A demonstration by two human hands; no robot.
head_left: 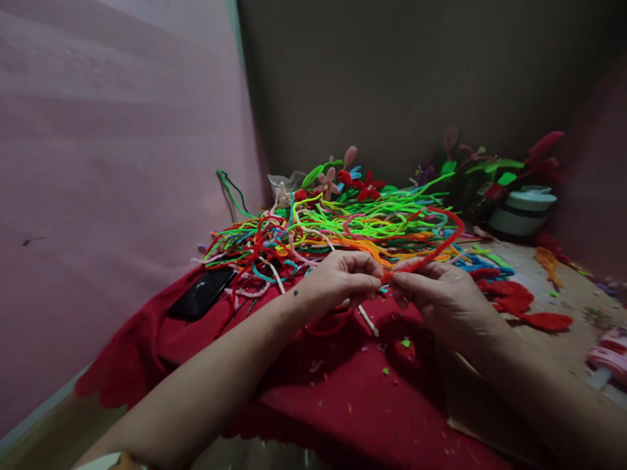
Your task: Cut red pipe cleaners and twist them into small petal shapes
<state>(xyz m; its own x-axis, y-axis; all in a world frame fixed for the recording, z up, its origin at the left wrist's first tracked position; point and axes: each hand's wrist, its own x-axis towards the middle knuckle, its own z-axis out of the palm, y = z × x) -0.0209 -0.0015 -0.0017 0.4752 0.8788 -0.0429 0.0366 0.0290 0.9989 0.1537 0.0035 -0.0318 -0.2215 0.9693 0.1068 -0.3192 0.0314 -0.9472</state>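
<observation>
Between my two hands, above the red cloth, is a red pipe cleaner (pixel 453 232), its long end curving up and over to the right. My left hand (pixel 345 277) pinches it between thumb and fingers. My right hand (pixel 434 287) pinches the same pipe cleaner just beside, with the fingertips of both hands almost touching. The short part at the fingertips is partly hidden. Just behind my hands lies a large heap of pipe cleaners (pixel 372 219) in green, red, orange, yellow and other colours.
A black phone (pixel 202 294) lies left on the red tablecloth (pixel 323 398). Fuzzy flowers (pixel 369 187) stand behind the heap. At right are red fuzzy petal shapes (pixel 519 300), a white lidded container (pixel 524 212) and a pink object (pixel 610 356). A pink wall (pixel 122 143) rises at left.
</observation>
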